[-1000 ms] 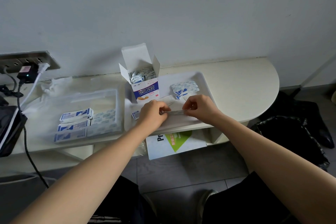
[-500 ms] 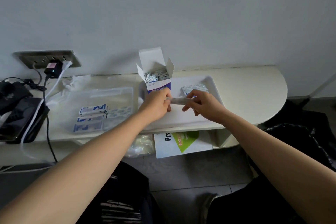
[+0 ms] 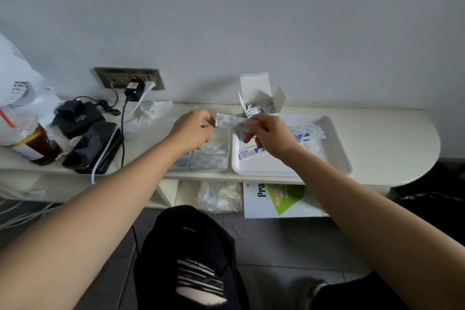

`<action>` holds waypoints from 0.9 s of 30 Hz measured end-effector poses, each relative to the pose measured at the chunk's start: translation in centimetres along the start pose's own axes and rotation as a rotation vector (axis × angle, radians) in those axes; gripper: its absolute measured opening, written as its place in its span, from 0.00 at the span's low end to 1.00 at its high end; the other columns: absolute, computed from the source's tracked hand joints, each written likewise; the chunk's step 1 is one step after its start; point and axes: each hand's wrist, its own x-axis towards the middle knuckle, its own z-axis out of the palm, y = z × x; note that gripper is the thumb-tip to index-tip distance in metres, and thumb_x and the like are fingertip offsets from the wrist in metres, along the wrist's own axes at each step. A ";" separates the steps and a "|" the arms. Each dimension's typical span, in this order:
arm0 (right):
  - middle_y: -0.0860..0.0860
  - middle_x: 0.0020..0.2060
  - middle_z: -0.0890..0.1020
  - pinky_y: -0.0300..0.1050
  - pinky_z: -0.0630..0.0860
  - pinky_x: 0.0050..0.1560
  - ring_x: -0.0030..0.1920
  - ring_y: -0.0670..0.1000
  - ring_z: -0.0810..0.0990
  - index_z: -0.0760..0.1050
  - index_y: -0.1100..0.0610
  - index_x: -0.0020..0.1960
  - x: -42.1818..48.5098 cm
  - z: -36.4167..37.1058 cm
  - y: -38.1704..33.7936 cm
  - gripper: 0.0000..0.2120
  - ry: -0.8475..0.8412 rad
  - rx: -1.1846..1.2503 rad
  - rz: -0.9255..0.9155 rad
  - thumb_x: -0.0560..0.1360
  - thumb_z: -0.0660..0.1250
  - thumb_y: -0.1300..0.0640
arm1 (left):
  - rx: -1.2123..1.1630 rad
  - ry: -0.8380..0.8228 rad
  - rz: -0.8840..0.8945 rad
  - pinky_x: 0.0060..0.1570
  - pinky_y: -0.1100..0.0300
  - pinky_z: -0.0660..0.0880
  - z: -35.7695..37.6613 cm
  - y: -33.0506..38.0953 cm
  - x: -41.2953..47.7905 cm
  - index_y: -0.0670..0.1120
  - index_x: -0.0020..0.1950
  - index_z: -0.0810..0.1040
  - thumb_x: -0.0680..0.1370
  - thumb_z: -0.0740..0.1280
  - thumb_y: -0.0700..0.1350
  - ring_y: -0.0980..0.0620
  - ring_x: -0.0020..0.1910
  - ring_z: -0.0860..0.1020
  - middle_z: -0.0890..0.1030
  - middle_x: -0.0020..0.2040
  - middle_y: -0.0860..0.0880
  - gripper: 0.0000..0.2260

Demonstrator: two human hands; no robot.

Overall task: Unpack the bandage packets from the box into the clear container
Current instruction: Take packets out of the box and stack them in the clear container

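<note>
The left hand (image 3: 193, 131) and the right hand (image 3: 273, 137) each pinched one end of a strip of bandage packets (image 3: 234, 121), held up over the desk (image 3: 390, 138). The clear container (image 3: 221, 167), with packets in it, lay under the left hand. The open box (image 3: 261, 106) stood behind the right hand, at the back left of a white tray (image 3: 334, 148).

Two hands (image 3: 192, 131) (image 3: 271, 137), one strip (image 3: 235, 121), one box (image 3: 254, 85), one tray (image 3: 334, 151), one container (image 3: 221, 169) and one cup (image 3: 37, 145) are counted.

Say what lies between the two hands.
A strip of bandage packets, pinched at its ends by the left hand and the right hand; head view.
</note>
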 end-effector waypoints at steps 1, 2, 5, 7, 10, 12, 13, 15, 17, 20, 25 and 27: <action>0.52 0.33 0.83 0.42 0.69 0.30 0.26 0.49 0.68 0.77 0.63 0.47 0.0 0.0 0.1 0.08 0.015 0.036 0.028 0.77 0.59 0.64 | 0.050 0.017 -0.007 0.31 0.61 0.70 -0.2 -0.7 0.1 0.51 0.48 0.78 0.77 0.61 0.42 0.50 0.26 0.74 0.81 0.42 0.50 0.07; 0.52 0.33 0.83 0.41 0.69 0.29 0.26 0.49 0.68 0.77 0.62 0.47 0.0 0.0 0.3 0.08 0.024 0.067 0.052 0.77 0.59 0.65 | 0.106 0.012 -0.003 0.32 0.61 0.69 -0.2 -1.3 0.3 0.51 0.47 0.79 0.77 0.61 0.43 0.52 0.27 0.74 0.80 0.46 0.51 0.08; 0.52 0.34 0.83 0.37 0.69 0.29 0.27 0.48 0.68 0.78 0.60 0.49 0.1 0.1 1.0 0.09 0.037 0.121 0.099 0.78 0.59 0.64 | 0.221 -0.083 -0.002 0.36 0.61 0.69 0.4 -2.5 1.3 0.54 0.48 0.80 0.78 0.60 0.43 0.55 0.35 0.75 0.81 0.52 0.49 0.10; 0.51 0.34 0.83 0.37 0.68 0.30 0.27 0.48 0.68 0.77 0.61 0.50 0.3 0.3 1.3 0.08 0.034 0.141 0.123 0.78 0.59 0.64 | 0.331 -0.163 -0.008 0.45 0.59 0.72 1.1 -2.7 2.1 0.53 0.55 0.79 0.79 0.60 0.43 0.49 0.46 0.77 0.80 0.57 0.46 0.11; 0.53 0.34 0.83 0.37 0.68 0.29 0.27 0.49 0.68 0.77 0.62 0.50 0.8 0.7 1.6 0.07 0.015 0.177 0.129 0.79 0.60 0.63 | 0.474 -0.235 -0.026 0.56 0.56 0.72 2.0 -3.1 2.9 0.52 0.61 0.78 0.79 0.60 0.44 0.45 0.59 0.75 0.77 0.63 0.47 0.13; 0.54 0.35 0.83 0.36 0.68 0.29 0.28 0.49 0.68 0.77 0.62 0.50 1.2 0.9 1.7 0.07 0.004 0.181 0.126 0.79 0.60 0.63 | 0.513 -0.252 -0.027 0.56 0.55 0.73 2.2 -3.3 3.4 0.53 0.60 0.78 0.79 0.59 0.45 0.45 0.59 0.75 0.78 0.62 0.48 0.13; 0.54 0.35 0.83 0.36 0.68 0.29 0.28 0.49 0.69 0.76 0.63 0.50 1.3 1.0 1.8 0.07 -0.002 0.174 0.126 0.78 0.61 0.63 | 0.530 -0.264 -0.027 0.56 0.55 0.73 2.1 -3.4 3.6 0.53 0.59 0.79 0.79 0.59 0.45 0.45 0.58 0.76 0.78 0.61 0.48 0.13; 0.54 0.35 0.84 0.37 0.69 0.30 0.28 0.49 0.69 0.76 0.65 0.51 1.6 1.2 2.0 0.07 -0.015 0.160 0.132 0.78 0.60 0.63 | 0.547 -0.297 -0.037 0.55 0.55 0.74 2.1 -3.4 4.2 0.53 0.56 0.80 0.79 0.58 0.46 0.45 0.55 0.76 0.79 0.58 0.48 0.13; 0.54 0.35 0.84 0.38 0.69 0.30 0.28 0.48 0.69 0.75 0.65 0.52 1.7 1.3 2.0 0.08 -0.026 0.158 0.132 0.79 0.60 0.63 | 0.554 -0.333 -0.052 0.52 0.56 0.75 2.0 -3.5 4.7 0.53 0.54 0.81 0.78 0.59 0.47 0.46 0.52 0.77 0.80 0.56 0.48 0.12; 0.53 0.35 0.84 0.38 0.69 0.31 0.28 0.48 0.69 0.76 0.64 0.52 1.7 1.2 2.0 0.08 -0.036 0.142 0.127 0.79 0.59 0.63 | 0.567 -0.377 -0.070 0.51 0.57 0.75 2.2 -3.8 5.3 0.53 0.53 0.81 0.77 0.61 0.46 0.46 0.51 0.77 0.80 0.55 0.48 0.11; 0.53 0.35 0.84 0.38 0.69 0.31 0.28 0.48 0.69 0.76 0.64 0.52 1.6 1.0 1.9 0.08 -0.033 0.134 0.120 0.79 0.58 0.64 | 0.571 -0.394 -0.085 0.49 0.58 0.74 2.5 -4.1 5.7 0.51 0.52 0.81 0.78 0.61 0.45 0.46 0.50 0.77 0.80 0.53 0.48 0.10; 0.53 0.35 0.84 0.39 0.69 0.31 0.28 0.48 0.69 0.76 0.64 0.52 1.6 1.0 1.9 0.08 -0.036 0.129 0.122 0.79 0.58 0.64 | 0.575 -0.392 -0.079 0.48 0.58 0.74 2.5 -4.1 5.8 0.51 0.51 0.80 0.78 0.61 0.45 0.46 0.50 0.77 0.79 0.53 0.48 0.09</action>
